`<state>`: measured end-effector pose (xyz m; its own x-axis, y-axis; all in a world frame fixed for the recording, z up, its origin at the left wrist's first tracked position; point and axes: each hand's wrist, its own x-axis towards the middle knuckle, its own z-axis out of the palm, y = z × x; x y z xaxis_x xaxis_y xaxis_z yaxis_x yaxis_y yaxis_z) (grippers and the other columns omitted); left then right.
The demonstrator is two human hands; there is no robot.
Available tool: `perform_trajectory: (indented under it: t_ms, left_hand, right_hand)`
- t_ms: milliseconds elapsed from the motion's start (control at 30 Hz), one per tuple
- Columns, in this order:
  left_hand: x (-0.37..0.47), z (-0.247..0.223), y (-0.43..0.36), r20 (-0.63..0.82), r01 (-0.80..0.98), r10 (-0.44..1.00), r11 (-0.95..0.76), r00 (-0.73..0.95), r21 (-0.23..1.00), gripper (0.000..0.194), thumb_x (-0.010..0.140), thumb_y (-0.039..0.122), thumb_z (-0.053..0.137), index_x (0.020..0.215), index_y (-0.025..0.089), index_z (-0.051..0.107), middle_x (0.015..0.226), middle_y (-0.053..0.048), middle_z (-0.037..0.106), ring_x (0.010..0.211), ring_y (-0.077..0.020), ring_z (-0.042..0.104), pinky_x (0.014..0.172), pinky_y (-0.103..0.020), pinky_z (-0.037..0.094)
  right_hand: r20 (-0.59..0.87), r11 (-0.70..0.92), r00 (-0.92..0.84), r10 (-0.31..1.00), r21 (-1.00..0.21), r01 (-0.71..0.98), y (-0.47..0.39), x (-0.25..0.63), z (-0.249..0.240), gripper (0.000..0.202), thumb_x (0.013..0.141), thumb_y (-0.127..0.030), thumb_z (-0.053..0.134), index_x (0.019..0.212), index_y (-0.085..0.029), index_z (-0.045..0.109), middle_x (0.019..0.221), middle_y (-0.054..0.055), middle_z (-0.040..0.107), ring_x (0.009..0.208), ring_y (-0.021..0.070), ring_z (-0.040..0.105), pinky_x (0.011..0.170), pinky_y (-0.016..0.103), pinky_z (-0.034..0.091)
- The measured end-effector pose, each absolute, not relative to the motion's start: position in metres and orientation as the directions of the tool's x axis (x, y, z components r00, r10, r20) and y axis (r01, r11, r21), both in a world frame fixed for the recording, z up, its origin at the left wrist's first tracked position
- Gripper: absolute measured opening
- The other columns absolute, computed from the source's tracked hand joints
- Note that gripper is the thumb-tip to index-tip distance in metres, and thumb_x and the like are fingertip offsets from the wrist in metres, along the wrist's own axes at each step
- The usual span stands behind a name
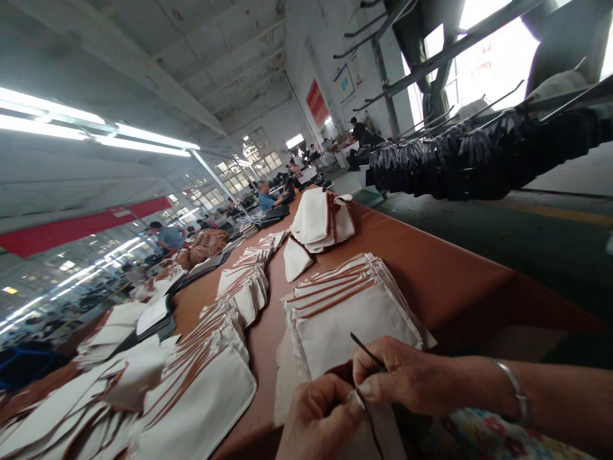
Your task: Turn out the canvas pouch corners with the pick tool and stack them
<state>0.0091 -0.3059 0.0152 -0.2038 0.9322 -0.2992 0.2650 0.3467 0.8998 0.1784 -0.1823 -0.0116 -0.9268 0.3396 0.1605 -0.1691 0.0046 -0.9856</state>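
Low in the view, my left hand [322, 414] pinches the brown-trimmed edge of a cream fabric panel [390, 431]. Close against it, my right hand [407, 377] has its fingers closed at the same edge. A thin dark stick-like piece [364, 349] juts up and left from the right-hand fingers; whether it is a tool or a strip I cannot tell. Just beyond both hands lies a stack of cream panels with brown edging [354, 319]. The lower part of the held panel runs out of view.
Overlapping cream pieces [201, 396] run along the left of the brown table [412, 255]. Another cream pile [313, 220] sits farther back. Right of the table, a metal rack holds black items [460, 179]. Several people work in the distance, one in a blue shirt [266, 200].
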Motion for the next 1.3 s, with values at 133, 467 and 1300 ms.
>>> perform_trajectory:
  t_ms: [133, 467, 1300]
  left_hand:
    - [0.013, 0.022, -0.303, -0.304, 0.232, 0.937, 0.338, -0.171, 0.912, 0.053, 0.062, 0.065, 0.075, 0.062, 0.014, 0.059, 0.059, 0.001, 0.049, 0.058, -0.0116, 0.036, 0.056, -0.026, 0.024]
    - [0.020, 0.034, -0.301, -0.312, 0.388, 0.920, 0.384, -0.238, 0.838, 0.036, 0.068, 0.049, 0.070, 0.062, 0.016, 0.057, 0.058, 0.002, 0.047, 0.057, -0.0115, 0.034, 0.053, -0.026, 0.023]
    - [0.027, 0.033, -0.304, -0.107, 0.843, 0.979, 0.202, -0.171, 0.499, 0.028, 0.088, 0.023, 0.047, 0.069, 0.016, 0.066, 0.064, -0.004, 0.060, 0.062, -0.0174, 0.054, 0.057, -0.026, 0.031]
  right_hand:
    - [0.164, 0.039, -0.922, 0.351, -0.986, -0.160, -0.181, 0.177, -0.013, 0.005, 0.075, -0.018, 0.061, 0.076, -0.013, 0.062, 0.062, -0.006, 0.048, 0.059, 0.0085, 0.038, 0.052, 0.020, 0.030]
    - [0.180, 0.062, -0.911, 0.370, -0.984, -0.169, -0.184, 0.174, -0.013, 0.006, 0.075, -0.017, 0.056, 0.077, -0.013, 0.061, 0.063, -0.005, 0.051, 0.059, 0.0091, 0.041, 0.052, 0.019, 0.032]
    - [0.157, 0.210, -0.837, 0.525, -0.976, -0.051, -0.192, 0.172, -0.014, 0.006, 0.069, -0.011, 0.058, 0.073, -0.015, 0.061, 0.066, -0.003, 0.059, 0.064, 0.0112, 0.051, 0.055, 0.019, 0.035]
